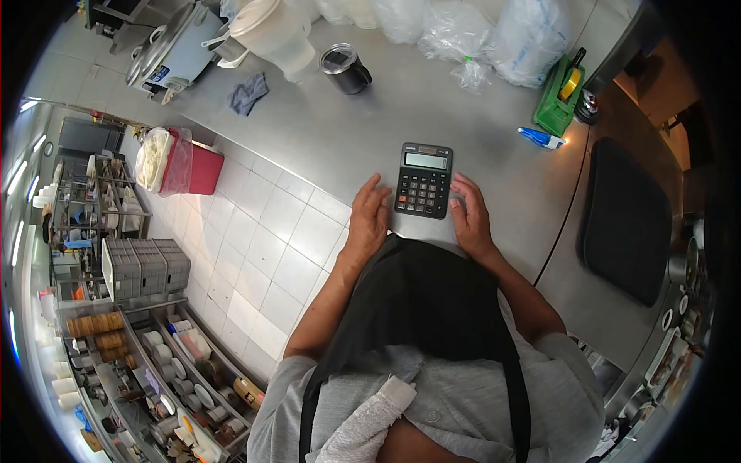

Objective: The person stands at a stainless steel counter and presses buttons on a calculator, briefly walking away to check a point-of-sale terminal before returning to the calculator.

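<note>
A black calculator (423, 180) with a grey display lies flat on the steel table, its keys facing up. My left hand (370, 214) rests at the table's front edge, just left of the calculator, fingers stretched out and holding nothing. On the other side, my right hand (472, 216) lies with fingers extended, its fingertips close to the calculator's right edge. Farther back stands a black tumbler (346, 69) with a clear lid. Toward the right lies a blue and white correction pen or glue-like tube (542, 138).
A green tape dispenser (559, 96) stands at the back right, near bagged clear plastic (532, 38). A grey cloth (248, 94) and a large pot (174, 50) are back left. A black padded board (629, 220) lies right; a red bin (204, 167) stands on the floor.
</note>
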Available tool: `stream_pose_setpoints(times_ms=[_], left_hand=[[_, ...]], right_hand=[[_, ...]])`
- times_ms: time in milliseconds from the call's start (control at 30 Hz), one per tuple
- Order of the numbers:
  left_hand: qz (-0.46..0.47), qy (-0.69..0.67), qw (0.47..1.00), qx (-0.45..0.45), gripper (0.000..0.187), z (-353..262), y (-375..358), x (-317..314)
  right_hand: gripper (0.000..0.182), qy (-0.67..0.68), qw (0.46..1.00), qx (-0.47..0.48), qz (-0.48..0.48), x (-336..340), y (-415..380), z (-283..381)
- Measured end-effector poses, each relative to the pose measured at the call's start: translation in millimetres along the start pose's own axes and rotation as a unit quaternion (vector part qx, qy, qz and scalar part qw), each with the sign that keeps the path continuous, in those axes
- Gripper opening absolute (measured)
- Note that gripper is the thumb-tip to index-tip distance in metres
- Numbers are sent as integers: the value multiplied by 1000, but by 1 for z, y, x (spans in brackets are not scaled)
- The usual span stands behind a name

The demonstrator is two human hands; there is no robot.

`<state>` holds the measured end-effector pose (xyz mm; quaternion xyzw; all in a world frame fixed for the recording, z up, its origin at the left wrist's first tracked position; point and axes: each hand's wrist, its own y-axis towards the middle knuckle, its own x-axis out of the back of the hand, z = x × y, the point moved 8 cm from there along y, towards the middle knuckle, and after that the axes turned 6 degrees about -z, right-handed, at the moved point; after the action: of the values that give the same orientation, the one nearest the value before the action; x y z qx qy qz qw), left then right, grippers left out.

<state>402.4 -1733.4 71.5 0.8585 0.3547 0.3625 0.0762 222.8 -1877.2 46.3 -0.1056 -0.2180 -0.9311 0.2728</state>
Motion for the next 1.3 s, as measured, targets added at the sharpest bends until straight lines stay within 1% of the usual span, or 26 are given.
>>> stream_pose_setpoints(times_ms=[167, 367, 467, 567, 767, 867, 1067, 1167, 1267, 1300], left_hand=[[33, 8, 999, 2, 19, -6, 0, -6], [50, 22, 998, -11, 20, -10, 2, -10], [25, 7, 1000, -10, 18, -13, 2, -10], [37, 27, 998, -42, 21, -17, 2, -13], [44, 22, 997, -51, 24, -18, 4, -15], [50, 18, 998, -38, 24, -17, 4, -16], [42, 22, 997, -67, 25, -29, 7, -13], [59, 40, 995, -71, 21, -29, 7, -15], [56, 33, 995, -75, 24, -30, 7, -15], [51, 35, 994, -91, 26, -31, 8, -16]], right_hand=[[32, 1, 1000, 1, -1, 0, 0, -1], [32, -4, 1000, 8, -3, -1, -1, -2], [32, -3, 1000, 8, -5, 0, -1, -1], [32, -6, 1000, 11, -5, 0, 0, 1], [31, -7, 1000, 21, -8, 1, 0, 3], [31, -4, 1000, 19, -9, 1, 0, 2], [32, -6, 1000, 20, -7, 0, 0, 1], [33, -21, 999, 33, -7, 1, -1, 0], [32, -13, 1000, 25, -8, 1, 0, 2], [31, -7, 1000, 21, -8, 1, 0, 3]])
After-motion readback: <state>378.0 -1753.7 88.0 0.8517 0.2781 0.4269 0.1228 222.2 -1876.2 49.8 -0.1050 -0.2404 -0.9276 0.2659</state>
